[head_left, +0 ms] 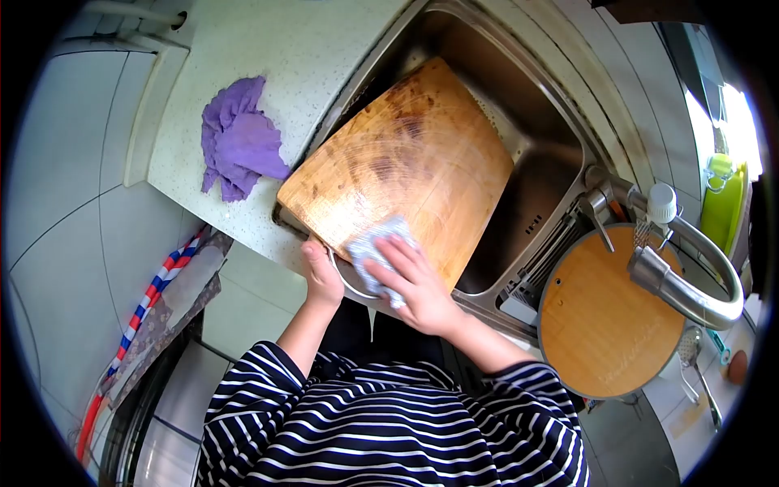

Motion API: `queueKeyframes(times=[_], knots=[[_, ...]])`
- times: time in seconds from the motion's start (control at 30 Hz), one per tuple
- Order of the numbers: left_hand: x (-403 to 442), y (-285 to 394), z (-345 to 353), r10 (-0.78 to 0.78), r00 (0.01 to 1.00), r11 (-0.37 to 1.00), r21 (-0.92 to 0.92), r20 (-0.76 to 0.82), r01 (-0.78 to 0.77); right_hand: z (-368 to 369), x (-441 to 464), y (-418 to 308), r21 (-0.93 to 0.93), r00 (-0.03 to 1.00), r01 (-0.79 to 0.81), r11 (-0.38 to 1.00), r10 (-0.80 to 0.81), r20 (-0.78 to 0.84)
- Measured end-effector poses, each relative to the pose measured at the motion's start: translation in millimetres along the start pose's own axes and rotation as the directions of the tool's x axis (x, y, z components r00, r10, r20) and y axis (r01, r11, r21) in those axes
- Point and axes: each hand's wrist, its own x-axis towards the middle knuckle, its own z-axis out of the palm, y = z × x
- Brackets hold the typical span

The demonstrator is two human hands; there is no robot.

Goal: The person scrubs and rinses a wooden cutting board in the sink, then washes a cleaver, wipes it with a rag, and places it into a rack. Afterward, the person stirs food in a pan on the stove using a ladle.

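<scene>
A wooden cutting board (422, 154) with dark stains lies tilted across the sink, its near part wet and shiny. My right hand (412, 284) presses a grey-white cleaning cloth (380, 247) onto the board's near edge, with the fingers laid over the cloth. At the board's near left corner, my left hand (323, 274) grips the edge; its thumb shows and the other fingers are hidden underneath. A thin metal loop handle (345, 280) hangs from this edge between my hands. Water drips below the cloth.
A crumpled purple cloth (243, 146) lies on the speckled counter (300, 49) at left. The steel sink (552, 170) is under the board. To the right are a curved faucet (682, 284), a round wooden board (608, 325) and a slotted spoon (691, 349).
</scene>
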Motion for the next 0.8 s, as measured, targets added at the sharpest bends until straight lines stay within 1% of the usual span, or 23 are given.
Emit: queueKeyframes(times=[0.1, 0.17, 0.23, 0.3, 0.37, 0.4, 0.43, 0.47, 0.5, 0.57, 0.6, 0.63, 0.7, 0.73, 0.8], knots=[[1, -6, -1, -0.027, 0.999, 1.000, -0.010, -0.033, 0.027, 2, -40, 17, -0.059, 0.982, -0.190, 0.980, 0.189, -0.029], [1, -4, 1, 0.013, 1.000, 0.999, -0.030, -0.018, -0.013, 2, -34, 33, -0.032, 0.963, -0.244, 0.969, 0.239, -0.126], [2, -6, 0, 0.026, 1.000, 1.000, -0.012, -0.005, -0.026, 1, 1, 35, -0.007, 0.927, -0.296, 0.955, 0.286, -0.245], [2, -8, 1, 0.022, 0.999, 0.999, -0.024, -0.022, -0.023, -1, 41, 32, -0.014, 0.923, -0.259, 0.966, 0.243, -0.299], [0, -5, 4, -0.007, 0.998, 0.998, -0.059, -0.066, 0.003, 2, 66, 9, -0.008, 0.947, -0.168, 0.986, 0.160, -0.278], [-1, 1, 4, -0.067, 0.998, 0.993, -0.100, -0.023, 0.064, 2, 68, -5, -0.001, 0.967, -0.123, 0.992, 0.119, -0.225], [-1, 1, 1, -0.103, 0.994, 0.993, -0.066, -0.040, 0.100, 4, 63, -17, 0.009, 0.982, -0.079, 0.997, 0.079, -0.173], [-2, 2, -1, -0.139, 0.989, 0.990, -0.034, -0.057, 0.137, 12, 51, -22, 0.061, 0.985, -0.037, 0.997, 0.046, -0.167], [-2, 0, -1, -0.148, 0.987, 0.986, -0.084, -0.061, 0.143, 11, 36, -29, 0.077, 0.990, -0.051, 0.996, 0.061, -0.125], [3, 3, 6, -0.053, 0.995, 0.996, -0.075, -0.089, 0.046, 22, -2, -33, 0.056, 0.981, -0.145, 0.988, 0.151, -0.125], [2, -5, 1, -0.109, 0.988, 0.986, -0.137, -0.105, 0.094, 26, -21, -33, 0.059, 0.965, -0.212, 0.975, 0.219, -0.142], [1, 0, -1, -0.152, 0.985, 0.985, -0.092, -0.087, 0.144, 30, -40, -32, 0.062, 0.945, -0.280, 0.958, 0.286, -0.157], [1, 2, 4, -0.125, 0.987, 0.981, -0.162, -0.105, 0.107, 33, -66, -18, 0.072, 0.887, -0.415, 0.907, 0.420, -0.192], [1, 2, 5, -0.118, 0.988, 0.981, -0.164, -0.101, 0.100, 34, -71, -7, 0.085, 0.829, -0.497, 0.863, 0.502, -0.245], [2, 3, 4, -0.097, 0.990, 0.983, -0.167, -0.099, 0.080, 39, -71, 38, 0.146, 0.709, -0.551, 0.821, 0.553, -0.438]])
